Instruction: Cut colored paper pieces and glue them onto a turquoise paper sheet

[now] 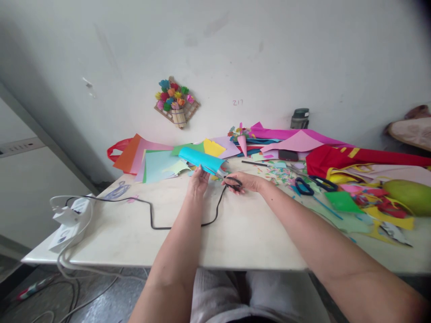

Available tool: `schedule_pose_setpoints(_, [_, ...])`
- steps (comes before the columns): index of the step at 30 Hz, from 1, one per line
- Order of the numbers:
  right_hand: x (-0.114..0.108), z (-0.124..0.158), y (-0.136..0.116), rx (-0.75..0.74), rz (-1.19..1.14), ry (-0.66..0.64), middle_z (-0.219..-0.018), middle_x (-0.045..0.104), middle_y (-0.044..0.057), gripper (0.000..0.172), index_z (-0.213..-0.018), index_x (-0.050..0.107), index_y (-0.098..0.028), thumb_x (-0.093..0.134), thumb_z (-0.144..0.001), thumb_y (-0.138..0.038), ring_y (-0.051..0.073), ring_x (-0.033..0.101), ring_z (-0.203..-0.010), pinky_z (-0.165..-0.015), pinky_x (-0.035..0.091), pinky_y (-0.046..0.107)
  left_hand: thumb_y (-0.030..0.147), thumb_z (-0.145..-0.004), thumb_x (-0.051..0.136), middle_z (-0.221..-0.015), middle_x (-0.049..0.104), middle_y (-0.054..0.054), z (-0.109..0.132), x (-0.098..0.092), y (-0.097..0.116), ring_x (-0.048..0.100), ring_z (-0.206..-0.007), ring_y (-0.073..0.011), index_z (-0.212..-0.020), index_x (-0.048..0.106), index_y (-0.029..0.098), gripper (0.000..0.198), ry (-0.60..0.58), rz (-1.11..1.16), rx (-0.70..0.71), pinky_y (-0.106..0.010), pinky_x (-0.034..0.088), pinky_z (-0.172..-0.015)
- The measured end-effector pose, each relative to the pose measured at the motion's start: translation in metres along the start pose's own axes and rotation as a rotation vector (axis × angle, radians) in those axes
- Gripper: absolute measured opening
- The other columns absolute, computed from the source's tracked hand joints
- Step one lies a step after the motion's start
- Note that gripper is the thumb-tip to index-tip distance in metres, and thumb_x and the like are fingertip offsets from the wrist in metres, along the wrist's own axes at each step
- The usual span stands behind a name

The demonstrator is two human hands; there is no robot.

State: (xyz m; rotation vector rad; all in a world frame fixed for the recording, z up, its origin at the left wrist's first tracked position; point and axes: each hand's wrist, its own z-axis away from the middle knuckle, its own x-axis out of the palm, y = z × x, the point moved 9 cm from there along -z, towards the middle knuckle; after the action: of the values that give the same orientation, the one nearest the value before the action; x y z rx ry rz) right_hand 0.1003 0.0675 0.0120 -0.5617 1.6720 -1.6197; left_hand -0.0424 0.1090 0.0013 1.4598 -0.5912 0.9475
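A bright blue sheet of paper (204,160), curled into a loose roll, is held above the table's middle. My left hand (199,181) grips its lower edge, fingers closed on the paper. In my right hand (244,182) are black-handled scissors (233,181), with fingers through the handles. The scissor blades point left and lie along the blue paper's lower edge, close to my left fingers. How far apart the blades are, I cannot tell.
Coloured sheets (158,163) lie behind the hands. Paper scraps (279,174), a second pair of scissors (315,181) and a green mango-like object (409,196) are at right. A black cable (151,215) crosses the table (235,242) from a power strip (72,224).
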Motion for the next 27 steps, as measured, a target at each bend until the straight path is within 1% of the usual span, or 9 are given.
schedule_pose_setpoints(4, [0.0002, 0.0003, -0.0004, -0.006, -0.007, -0.01, -0.055, 0.054, -0.003, 0.037, -0.096, 0.056, -0.013, 0.051, -0.08, -0.046, 0.006, 0.05, -0.04, -0.029, 0.028, 0.014, 0.007, -0.082, 0.049, -0.065, 0.066, -0.001, 0.0005, -0.0008, 0.0, 0.065, -0.071, -0.011, -0.07, 0.059, 0.014, 0.018, 0.011, 0.005, -0.003, -0.028, 0.049, -0.084])
schedule_pose_setpoints(11, [0.0004, 0.0006, 0.0001, 0.01, 0.0, -0.01, -0.055, 0.054, -0.003, 0.036, -0.096, 0.055, -0.013, 0.052, -0.079, -0.045, 0.006, 0.05, -0.04, -0.028, 0.029, 0.014, 0.007, -0.083, 0.047, -0.062, 0.066, 0.0, 0.0009, 0.0018, 0.0005, 0.064, -0.062, -0.0095, -0.068, 0.057, 0.015, 0.019, -0.011, -0.012, 0.009, -0.028, 0.05, -0.081])
schedule_pose_setpoints(22, [-0.0014, -0.0011, 0.002, 0.008, -0.005, 0.009, -0.055, 0.053, -0.003, 0.038, -0.094, 0.056, -0.013, 0.052, -0.079, -0.047, 0.006, 0.049, -0.039, -0.028, 0.028, 0.013, 0.008, -0.082, 0.049, -0.064, 0.066, 0.0, 0.0003, 0.0016, 0.0011, 0.064, -0.063, -0.0101, -0.069, 0.056, 0.015, 0.017, -0.006, -0.009, 0.024, -0.03, 0.05, -0.082])
schedule_pose_setpoints(27, [-0.0025, -0.001, 0.0016, 0.012, -0.004, 0.017, -0.053, 0.053, -0.003, 0.035, -0.093, 0.056, -0.012, 0.052, -0.079, -0.045, 0.006, 0.048, -0.038, -0.028, 0.026, 0.013, 0.008, -0.082, 0.05, -0.064, 0.065, 0.001, 0.0011, 0.0013, 0.0011, 0.064, -0.064, -0.0101, -0.069, 0.057, 0.015, 0.016, 0.006, -0.011, 0.023, -0.03, 0.049, -0.083])
